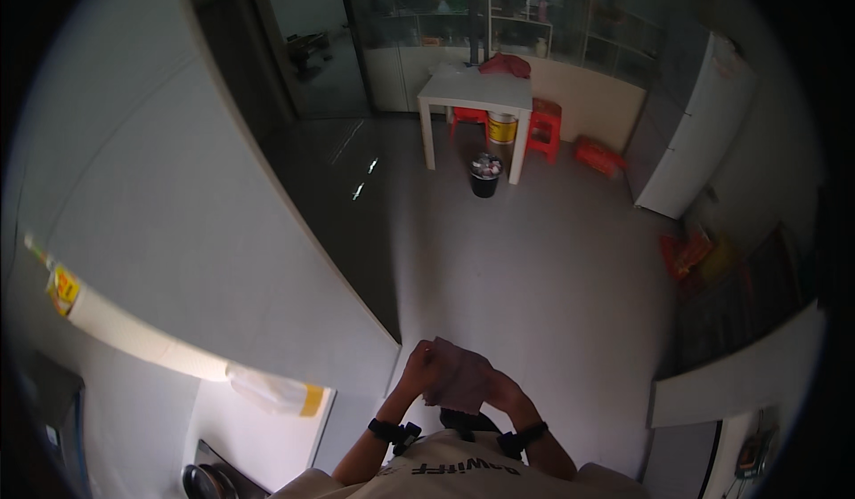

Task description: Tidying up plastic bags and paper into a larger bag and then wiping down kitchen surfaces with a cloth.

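A greyish-pink cloth (457, 375) is stretched between my two hands, in front of my chest and above the floor. My left hand (419, 367) grips its left upper edge with bent fingers. On the cloth's right side is my right hand (502, 389), its fingers partly hidden behind the fabric. The cloth hangs a little below the hands and its lower edge looks jagged. Both wrists wear black bands with small devices.
A white table (477, 90) with a red cloth stands ahead, near red stools (544, 132) and a full black bin (485, 175). A white refrigerator (695, 132) is at right. A partition (267, 232) rises at left, with a counter (254, 425) holding a pan (200, 480).
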The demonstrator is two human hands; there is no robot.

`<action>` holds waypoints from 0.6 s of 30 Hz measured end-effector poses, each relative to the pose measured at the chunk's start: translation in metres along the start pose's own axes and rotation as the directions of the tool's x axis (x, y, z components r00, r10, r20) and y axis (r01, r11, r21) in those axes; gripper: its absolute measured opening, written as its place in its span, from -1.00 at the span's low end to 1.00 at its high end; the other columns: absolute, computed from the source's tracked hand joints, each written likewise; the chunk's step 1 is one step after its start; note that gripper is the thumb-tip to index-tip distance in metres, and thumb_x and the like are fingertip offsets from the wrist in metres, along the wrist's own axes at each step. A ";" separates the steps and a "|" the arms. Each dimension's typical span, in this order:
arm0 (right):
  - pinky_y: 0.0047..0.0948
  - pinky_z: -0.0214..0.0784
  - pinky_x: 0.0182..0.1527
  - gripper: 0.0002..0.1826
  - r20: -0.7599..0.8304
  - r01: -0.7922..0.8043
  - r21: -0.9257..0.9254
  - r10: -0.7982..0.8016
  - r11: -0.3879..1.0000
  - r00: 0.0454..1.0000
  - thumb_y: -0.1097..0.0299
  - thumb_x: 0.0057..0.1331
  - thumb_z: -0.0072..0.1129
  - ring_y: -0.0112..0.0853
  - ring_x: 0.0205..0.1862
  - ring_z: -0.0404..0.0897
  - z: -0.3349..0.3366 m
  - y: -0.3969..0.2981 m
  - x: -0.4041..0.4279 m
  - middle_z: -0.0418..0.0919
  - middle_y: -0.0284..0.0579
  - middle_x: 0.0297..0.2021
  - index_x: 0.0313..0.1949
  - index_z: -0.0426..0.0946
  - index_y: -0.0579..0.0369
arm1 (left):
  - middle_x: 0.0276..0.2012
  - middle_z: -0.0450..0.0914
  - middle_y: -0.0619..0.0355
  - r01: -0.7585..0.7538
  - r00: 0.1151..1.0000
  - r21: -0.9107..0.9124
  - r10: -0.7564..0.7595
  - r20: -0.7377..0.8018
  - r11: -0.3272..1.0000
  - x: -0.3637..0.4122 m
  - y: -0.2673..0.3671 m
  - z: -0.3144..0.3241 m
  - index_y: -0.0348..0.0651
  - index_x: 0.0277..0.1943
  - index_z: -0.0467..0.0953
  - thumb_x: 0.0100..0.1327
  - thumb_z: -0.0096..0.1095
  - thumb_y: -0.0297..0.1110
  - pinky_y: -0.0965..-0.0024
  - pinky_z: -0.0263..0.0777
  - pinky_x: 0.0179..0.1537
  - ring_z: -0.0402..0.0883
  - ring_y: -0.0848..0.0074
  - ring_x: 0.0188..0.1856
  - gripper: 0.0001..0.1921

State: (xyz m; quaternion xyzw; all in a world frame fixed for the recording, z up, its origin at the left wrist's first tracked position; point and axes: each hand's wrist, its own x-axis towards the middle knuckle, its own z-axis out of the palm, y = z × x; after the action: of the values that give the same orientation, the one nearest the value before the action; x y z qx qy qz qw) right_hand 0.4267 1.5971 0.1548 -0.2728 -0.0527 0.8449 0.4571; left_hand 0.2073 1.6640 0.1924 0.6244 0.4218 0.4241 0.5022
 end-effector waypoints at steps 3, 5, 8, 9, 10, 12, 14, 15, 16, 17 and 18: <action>-0.45 0.48 -0.05 -0.59 -0.009 0.118 -0.376 -0.131 0.919 0.991 0.36 0.32 0.14 -0.42 -0.08 0.57 0.059 -0.071 0.078 0.56 -0.18 -0.07 0.10 0.40 0.30 | -0.34 0.59 0.03 -0.123 0.981 0.304 0.162 -0.103 0.945 0.084 0.017 -0.041 -0.28 -0.07 0.37 0.21 0.10 -0.53 0.35 0.46 -0.25 0.55 0.49 -0.27 -0.78; -0.31 0.42 0.08 -0.57 0.063 0.151 -0.477 -0.137 0.866 0.989 0.38 0.30 0.15 -0.38 0.01 0.54 0.100 -0.131 0.129 0.54 -0.15 -0.01 0.13 0.38 0.24 | -0.34 0.59 0.05 0.025 0.965 0.165 0.020 -0.263 0.986 0.144 0.020 -0.065 -0.29 -0.07 0.39 0.21 0.09 -0.53 0.35 0.46 -0.23 0.56 0.51 -0.25 -0.78; -0.25 0.38 0.11 -0.56 0.212 0.175 -0.410 -0.093 0.895 0.973 0.25 0.35 0.09 -0.35 0.06 0.51 0.162 -0.205 0.185 0.53 -0.14 0.02 0.15 0.38 0.19 | -0.25 0.58 0.13 0.091 0.920 -0.139 -0.136 -0.368 0.986 0.220 0.008 -0.101 -0.29 -0.03 0.41 0.27 0.06 -0.56 0.46 0.43 -0.18 0.53 0.57 -0.20 -0.79; -0.25 0.38 0.11 -0.56 0.204 0.168 -0.420 -0.088 0.892 0.975 0.25 0.35 0.09 -0.35 0.06 0.51 0.154 -0.216 0.219 0.53 -0.14 0.02 0.15 0.38 0.19 | -0.31 0.59 0.14 0.015 0.902 -0.175 -0.089 -0.423 0.984 0.247 0.000 -0.109 -0.30 -0.07 0.42 0.25 0.08 -0.55 0.48 0.43 -0.28 0.53 0.59 -0.30 -0.81; -0.23 0.36 0.12 -0.56 0.193 0.033 -0.247 0.016 0.968 0.981 0.18 0.38 0.05 -0.33 0.08 0.50 0.132 -0.231 0.259 0.52 -0.15 0.04 0.15 0.38 0.16 | -0.31 0.59 0.14 0.012 0.907 -0.194 -0.092 -0.411 0.981 0.283 -0.004 -0.116 -0.30 -0.07 0.42 0.25 0.08 -0.55 0.48 0.43 -0.28 0.53 0.59 -0.30 -0.81; -0.20 0.35 0.11 -0.54 0.208 -0.256 -0.030 0.256 0.966 0.944 0.04 0.42 -0.07 -0.31 0.09 0.48 0.121 -0.265 0.330 0.51 -0.19 0.06 0.15 0.37 0.08 | -0.16 0.57 0.12 0.119 0.950 -0.099 -0.143 -0.278 0.988 0.341 -0.012 -0.133 -0.26 0.04 0.39 0.30 0.04 -0.55 0.44 0.44 -0.08 0.54 0.54 -0.11 -0.75; -0.20 0.35 0.11 -0.56 0.128 -0.238 -0.080 0.247 0.968 0.961 0.09 0.42 -0.06 -0.30 0.09 0.48 0.118 -0.292 0.387 0.50 -0.18 0.06 0.15 0.36 0.09 | -0.15 0.56 0.13 0.105 0.964 -0.052 -0.115 -0.240 0.993 0.402 -0.005 -0.148 -0.25 0.04 0.39 0.31 0.03 -0.55 0.43 0.44 -0.08 0.53 0.54 -0.10 -0.75; -0.19 0.35 0.12 -0.57 0.059 -0.212 -0.126 0.221 0.969 0.974 0.14 0.41 -0.05 -0.29 0.10 0.48 0.116 -0.306 0.412 0.50 -0.17 0.07 0.16 0.35 0.10 | -0.13 0.56 0.13 0.082 0.979 0.006 -0.079 -0.190 0.997 0.430 -0.005 -0.154 -0.24 0.05 0.38 0.32 0.02 -0.54 0.43 0.43 -0.09 0.53 0.55 -0.09 -0.75; -0.19 0.35 0.12 -0.57 0.056 -0.215 -0.124 0.223 0.969 0.973 0.14 0.41 -0.05 -0.29 0.10 0.48 0.111 -0.322 0.430 0.50 -0.17 0.07 0.16 0.35 0.10 | -0.13 0.55 0.14 0.100 0.972 -0.029 -0.104 -0.210 0.995 0.457 -0.036 -0.150 -0.23 0.06 0.37 0.34 0.04 -0.52 0.45 0.42 -0.09 0.52 0.57 -0.09 -0.75; -0.18 0.34 0.13 -0.57 0.087 -0.171 -0.122 0.182 0.978 0.980 0.24 0.38 0.00 -0.27 0.12 0.47 0.109 -0.341 0.446 0.49 -0.15 0.08 0.18 0.33 0.13 | -0.13 0.55 0.14 0.105 0.972 -0.025 -0.108 -0.208 0.994 0.492 -0.030 -0.159 -0.23 0.06 0.37 0.34 0.04 -0.52 0.45 0.42 -0.09 0.52 0.57 -0.09 -0.75; -0.17 0.33 0.15 -0.55 0.118 -0.123 -0.117 0.137 0.985 0.984 0.34 0.34 0.04 -0.26 0.14 0.46 0.110 -0.362 0.465 0.48 -0.12 0.09 0.20 0.31 0.15 | -0.12 0.55 0.15 0.133 0.972 -0.056 -0.141 -0.188 0.990 0.531 -0.023 -0.170 -0.23 0.06 0.37 0.34 0.05 -0.50 0.47 0.42 -0.10 0.51 0.58 -0.10 -0.76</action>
State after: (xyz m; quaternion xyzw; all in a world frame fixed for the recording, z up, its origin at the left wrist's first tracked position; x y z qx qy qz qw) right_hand 0.4385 2.1953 0.1782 -0.2466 -0.1098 0.8843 0.3810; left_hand 0.1936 2.2195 0.2492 0.5392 0.5008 0.4556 0.5009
